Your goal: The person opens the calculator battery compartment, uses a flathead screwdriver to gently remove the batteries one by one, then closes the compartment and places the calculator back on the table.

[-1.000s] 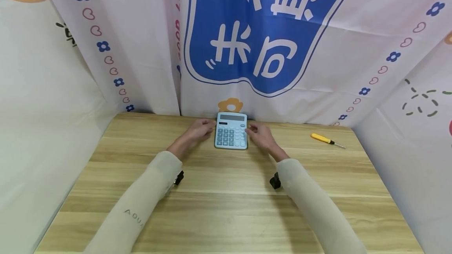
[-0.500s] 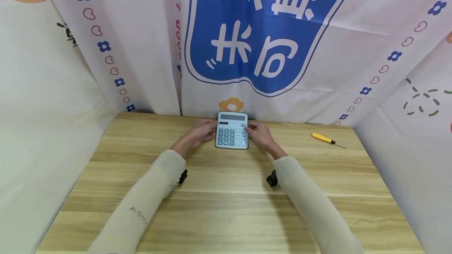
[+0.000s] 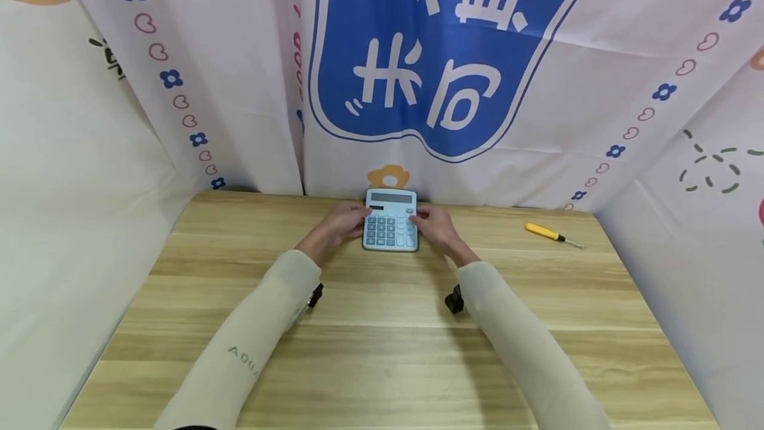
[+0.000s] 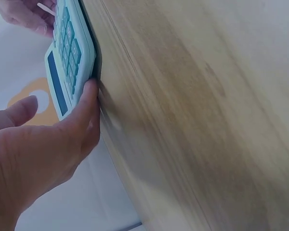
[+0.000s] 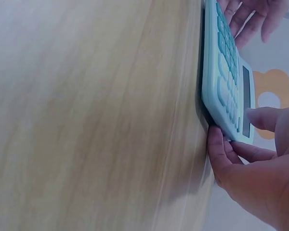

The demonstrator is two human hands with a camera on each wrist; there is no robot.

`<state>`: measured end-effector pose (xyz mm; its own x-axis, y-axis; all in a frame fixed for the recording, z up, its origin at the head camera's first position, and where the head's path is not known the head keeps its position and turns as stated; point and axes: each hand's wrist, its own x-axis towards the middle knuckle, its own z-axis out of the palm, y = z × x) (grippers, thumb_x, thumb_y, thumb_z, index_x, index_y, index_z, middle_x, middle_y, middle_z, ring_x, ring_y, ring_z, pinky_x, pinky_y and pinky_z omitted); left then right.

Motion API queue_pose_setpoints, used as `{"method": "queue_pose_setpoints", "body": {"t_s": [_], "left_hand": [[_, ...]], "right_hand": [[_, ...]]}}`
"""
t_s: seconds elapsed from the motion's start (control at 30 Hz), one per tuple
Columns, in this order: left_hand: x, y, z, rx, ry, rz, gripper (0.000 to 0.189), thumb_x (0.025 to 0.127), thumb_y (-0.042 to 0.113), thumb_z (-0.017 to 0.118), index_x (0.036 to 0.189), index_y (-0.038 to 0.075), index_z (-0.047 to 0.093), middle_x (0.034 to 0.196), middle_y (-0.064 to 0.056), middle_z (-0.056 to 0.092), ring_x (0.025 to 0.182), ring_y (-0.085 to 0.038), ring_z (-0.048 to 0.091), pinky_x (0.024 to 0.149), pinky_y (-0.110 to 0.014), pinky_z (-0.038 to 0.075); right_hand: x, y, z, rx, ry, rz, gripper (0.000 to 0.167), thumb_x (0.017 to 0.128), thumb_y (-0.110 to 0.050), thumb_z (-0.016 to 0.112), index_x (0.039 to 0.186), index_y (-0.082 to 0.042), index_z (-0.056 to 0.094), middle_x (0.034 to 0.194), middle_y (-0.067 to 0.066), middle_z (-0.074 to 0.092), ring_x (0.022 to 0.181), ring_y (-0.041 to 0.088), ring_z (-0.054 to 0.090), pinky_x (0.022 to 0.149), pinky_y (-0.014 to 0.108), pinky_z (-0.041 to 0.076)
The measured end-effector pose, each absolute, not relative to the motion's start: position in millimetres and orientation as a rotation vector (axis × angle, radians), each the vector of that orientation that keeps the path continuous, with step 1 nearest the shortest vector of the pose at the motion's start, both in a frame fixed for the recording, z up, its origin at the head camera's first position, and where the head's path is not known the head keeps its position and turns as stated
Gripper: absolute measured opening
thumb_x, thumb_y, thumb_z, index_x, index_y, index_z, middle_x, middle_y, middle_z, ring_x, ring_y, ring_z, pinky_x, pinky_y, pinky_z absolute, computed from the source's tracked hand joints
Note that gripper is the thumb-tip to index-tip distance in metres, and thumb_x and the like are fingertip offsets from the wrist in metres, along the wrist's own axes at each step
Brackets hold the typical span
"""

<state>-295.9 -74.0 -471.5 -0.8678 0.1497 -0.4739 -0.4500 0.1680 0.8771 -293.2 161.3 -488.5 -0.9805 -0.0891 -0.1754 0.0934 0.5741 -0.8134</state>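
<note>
A light blue calculator [image 3: 390,219] lies face up at the table's back edge, its screen toward the cloth. My left hand [image 3: 345,221] is at its left edge, fingers against the side and thumb over the face. In the left wrist view, the thumb of my left hand [image 4: 43,149] stands raised near the screen end. Along the right edge, my right hand [image 3: 438,225] holds the calculator, thumb above and fingers low at the side. The right wrist view shows the fingers of that right hand [image 5: 250,163] tucked at the bottom edge; their tips are partly hidden.
On the right of the wooden table [image 3: 382,363] lies a yellow-handled screwdriver [image 3: 552,234], its shaft pointing right. A printed cloth [image 3: 256,118] hangs right behind the calculator. White cloth walls flank the table on both sides.
Both hands have closed in on the calculator from the sides, and their thumbs now overlap its face. The calculator has hardly moved. The screwdriver lies as before.
</note>
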Motion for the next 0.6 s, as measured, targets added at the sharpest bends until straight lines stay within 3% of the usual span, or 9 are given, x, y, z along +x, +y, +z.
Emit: {"method": "queue_pose_setpoints", "body": {"t_s": [0.17, 0.37, 0.6], "left_hand": [[-296.0, -73.2, -471.7, -0.292, 2.015, 1.728, 0.043, 0.111, 0.010, 0.053, 0.153, 0.000, 0.051, 0.140, -0.018, 0.060, 0.117, -0.022, 0.060, 0.104, -0.034, 0.056], [-294.0, -75.5, -470.5, -0.283, 2.019, 1.741, 0.048, 0.106, -0.001, 0.058, 0.154, 0.000, 0.050, 0.146, -0.022, 0.058, 0.114, -0.023, 0.064, 0.105, -0.037, 0.056], [-291.6, -77.0, -469.4, -0.281, 2.044, 1.755, 0.053, 0.100, -0.009, 0.064, 0.151, -0.001, 0.053, 0.142, -0.024, 0.061, 0.105, -0.024, 0.069, 0.103, -0.040, 0.058]], "right_hand": [[-294.2, 161.8, -487.3, 0.020, 2.616, -1.355, 0.039, 0.106, -0.014, 0.065, 0.141, 0.003, 0.063, 0.136, 0.019, 0.067, 0.123, 0.029, 0.062, 0.108, 0.044, 0.053], [-293.5, 164.2, -487.7, 0.027, 2.598, -1.373, 0.038, 0.103, -0.009, 0.069, 0.138, 0.004, 0.063, 0.132, 0.020, 0.067, 0.120, 0.030, 0.063, 0.106, 0.043, 0.054], [-292.1, 164.5, -487.1, 0.035, 2.582, -1.403, 0.037, 0.100, -0.007, 0.072, 0.134, 0.004, 0.064, 0.128, 0.019, 0.068, 0.118, 0.030, 0.064, 0.105, 0.042, 0.054]]}}
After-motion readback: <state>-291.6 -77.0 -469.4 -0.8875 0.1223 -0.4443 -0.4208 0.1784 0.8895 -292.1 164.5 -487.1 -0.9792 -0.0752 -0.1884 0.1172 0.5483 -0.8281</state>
